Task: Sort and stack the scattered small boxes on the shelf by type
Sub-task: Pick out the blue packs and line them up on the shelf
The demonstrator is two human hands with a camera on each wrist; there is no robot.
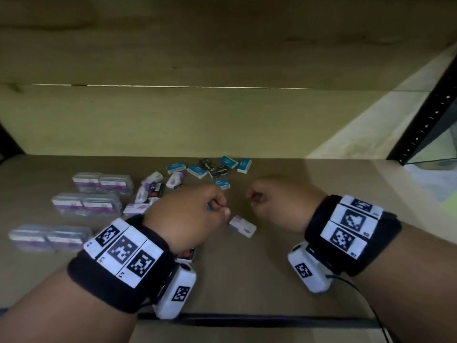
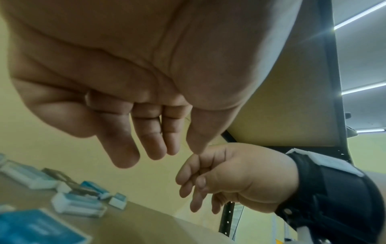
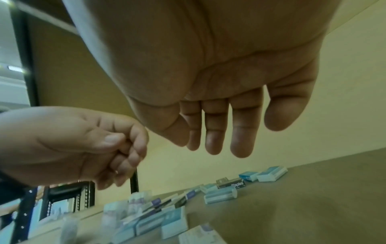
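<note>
Small boxes lie scattered on a brown shelf board (image 1: 309, 243). Several teal boxes (image 1: 197, 171) and black staples boxes (image 1: 218, 171) sit near the back wall. White-and-purple boxes (image 1: 150, 191) are jumbled to their left, and one white-and-purple box (image 1: 242, 226) lies alone between my hands. My left hand (image 1: 222, 206) hovers over the shelf's middle with its fingers (image 2: 158, 148) hanging loosely, holding nothing. A teal box (image 2: 31, 227) lies below it. My right hand (image 1: 252, 196) hovers close beside it, its fingers (image 3: 213, 145) relaxed and empty.
Clear-wrapped packs of purple boxes (image 1: 86, 204) stand in rows at the left. A black metal upright (image 1: 430, 120) bounds the shelf on the right. The back wall rises just behind the teal boxes. The shelf's front edge (image 1: 247, 320) runs beneath my wrists.
</note>
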